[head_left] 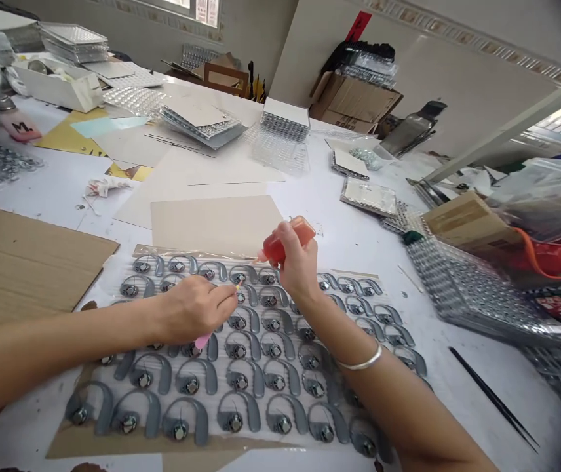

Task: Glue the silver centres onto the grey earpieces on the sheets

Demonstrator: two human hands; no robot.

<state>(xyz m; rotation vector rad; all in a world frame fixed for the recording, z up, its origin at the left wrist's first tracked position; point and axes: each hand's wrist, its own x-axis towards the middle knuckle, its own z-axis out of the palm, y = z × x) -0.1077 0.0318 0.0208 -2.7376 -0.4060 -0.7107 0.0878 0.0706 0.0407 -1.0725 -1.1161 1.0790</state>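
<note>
My right hand point(299, 265) is closed round a small squeeze bottle of orange-red liquid point(274, 249), held tilted with its nozzle pointing down to the left. In my left hand point(196, 308) is a slim pink-handled tool point(202, 341), pinched so that its thin yellowish tip meets one part in the upper rows; the exact kind of tool is hidden by the fingers. Beneath both hands, rows of grey ear-hook housings point(189, 423) lie on a film-covered cardboard sheet point(71, 446). Each visible housing carries a round metallic piece and fine wires. My forearms cover some of them.
Black tweezers point(494, 396) lie at the right. Clear plastic trays point(477, 301) are stacked beyond them. Brown cardboard point(25, 262) sits on the left, a beige sheet point(216, 223) behind the housings. Farther back are more tray stacks point(285, 121) and a white box point(59, 85).
</note>
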